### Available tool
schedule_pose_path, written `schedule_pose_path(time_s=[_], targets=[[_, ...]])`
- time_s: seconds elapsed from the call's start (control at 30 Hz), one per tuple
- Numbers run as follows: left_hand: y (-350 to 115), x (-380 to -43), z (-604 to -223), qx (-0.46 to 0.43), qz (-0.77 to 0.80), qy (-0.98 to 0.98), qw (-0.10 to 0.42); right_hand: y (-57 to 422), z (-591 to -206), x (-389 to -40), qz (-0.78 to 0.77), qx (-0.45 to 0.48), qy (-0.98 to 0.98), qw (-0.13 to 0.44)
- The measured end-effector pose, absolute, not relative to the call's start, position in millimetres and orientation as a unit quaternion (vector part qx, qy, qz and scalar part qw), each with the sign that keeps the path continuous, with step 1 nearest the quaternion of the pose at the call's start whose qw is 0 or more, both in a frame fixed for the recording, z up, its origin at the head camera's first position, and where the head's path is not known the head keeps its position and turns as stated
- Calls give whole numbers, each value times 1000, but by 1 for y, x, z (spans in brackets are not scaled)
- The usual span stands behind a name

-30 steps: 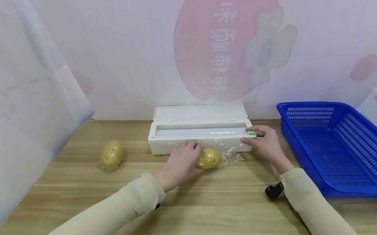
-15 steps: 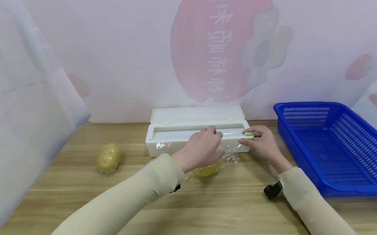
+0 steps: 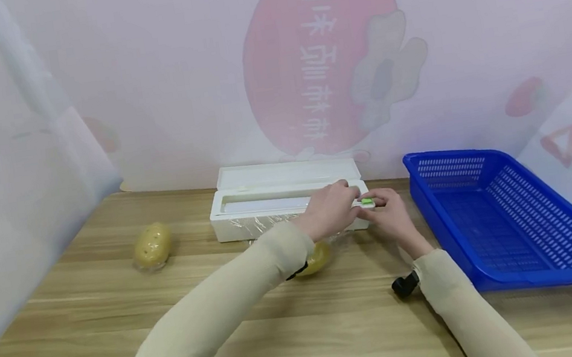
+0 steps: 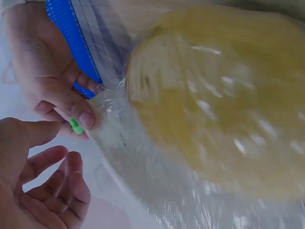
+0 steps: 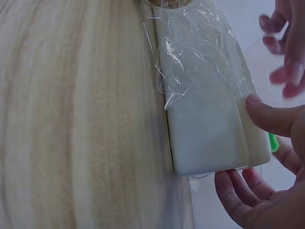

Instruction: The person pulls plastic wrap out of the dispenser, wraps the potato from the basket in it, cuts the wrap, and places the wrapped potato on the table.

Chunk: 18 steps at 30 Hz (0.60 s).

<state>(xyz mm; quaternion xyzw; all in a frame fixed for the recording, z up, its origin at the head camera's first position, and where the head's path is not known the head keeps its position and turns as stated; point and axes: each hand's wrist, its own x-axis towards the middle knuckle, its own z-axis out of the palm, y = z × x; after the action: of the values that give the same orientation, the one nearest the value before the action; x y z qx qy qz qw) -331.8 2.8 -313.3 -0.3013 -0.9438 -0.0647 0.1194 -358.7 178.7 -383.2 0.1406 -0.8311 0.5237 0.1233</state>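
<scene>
Right hand [image 3: 386, 213] grips the box [image 5: 209, 133] at its three o'clock end, by the slider [image 3: 367, 200]; left hand [image 3: 330, 207], fingers parted, hovers close; potato [image 3: 317, 258] sits at the box's six o'clock.

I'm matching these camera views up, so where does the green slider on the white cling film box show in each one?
Head: green slider right of centre, at the right end of the white cling film box.
Left wrist: green slider at left, near mid-height, beside the right hand.
Right wrist: green slider near the right edge, below mid-height.
Shared landmark: the white cling film box, in all three.
</scene>
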Motion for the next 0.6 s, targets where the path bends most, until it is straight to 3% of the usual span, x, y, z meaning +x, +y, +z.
schedule_pose_path(time_s=[0.6], targets=[[21,-368,-336,-229,-224,-942,99,176,-385,-359,555,132,-813,113]])
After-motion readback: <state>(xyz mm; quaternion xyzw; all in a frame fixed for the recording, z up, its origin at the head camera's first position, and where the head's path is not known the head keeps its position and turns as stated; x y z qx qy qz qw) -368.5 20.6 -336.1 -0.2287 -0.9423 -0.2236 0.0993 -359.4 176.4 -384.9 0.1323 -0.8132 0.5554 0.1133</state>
